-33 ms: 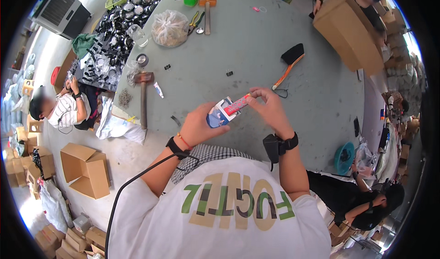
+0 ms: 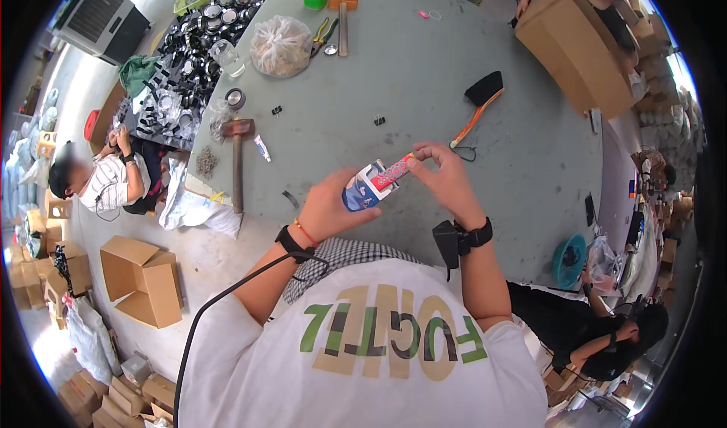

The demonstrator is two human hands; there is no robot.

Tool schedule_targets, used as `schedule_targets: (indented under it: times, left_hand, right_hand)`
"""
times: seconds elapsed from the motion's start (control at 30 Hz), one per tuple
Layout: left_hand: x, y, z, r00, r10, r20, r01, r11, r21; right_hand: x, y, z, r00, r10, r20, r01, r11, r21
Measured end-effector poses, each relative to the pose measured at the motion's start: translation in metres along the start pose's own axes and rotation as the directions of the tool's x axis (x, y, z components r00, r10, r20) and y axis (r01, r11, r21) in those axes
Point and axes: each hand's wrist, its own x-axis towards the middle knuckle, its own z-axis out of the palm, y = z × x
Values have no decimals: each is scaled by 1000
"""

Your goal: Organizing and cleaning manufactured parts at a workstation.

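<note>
My left hand [image 2: 331, 202] is closed round a small blue and white card box [image 2: 359, 195], tilted with its top end open. A red patterned deck of cards [image 2: 391, 174] sticks part way out of that end. The thumb and fingers of my right hand [image 2: 445, 176] pinch the deck's outer end. Both hands are over the near part of the grey-green table [image 2: 341, 117]. How far the deck reaches down inside the box is hidden.
A mallet [image 2: 238, 163] and a small tube [image 2: 262, 148] lie left of my hands; a black-bristled brush [image 2: 481, 102] lies beyond the right one. Binder clips [image 2: 379, 120] and a hammer [image 2: 343, 26] are farther off. A co-worker holds a large cardboard box [image 2: 575, 49] at the far right.
The co-worker's large cardboard box at the far right has tilted and shifted slightly. My hands, the card box and the deck stay almost in place.
</note>
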Motion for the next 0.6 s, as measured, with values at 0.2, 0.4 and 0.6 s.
schedule_targets:
  times: [0.2,0.4,0.6]
  left_hand:
    - [5,-4,2,999,-46,-19,46,999,-28]
    - [17,-2,0,999,-49,19,49,998,-43]
    - [23,-13,2,997,-56,-58,57,998,11]
  right_hand:
    - [8,6,4,992,104,66,-99,993,-71]
    - [14,1,16,992,-125,13,125,967,-223]
    - [10,-2,41,992,-129,-5,127,980,-151]
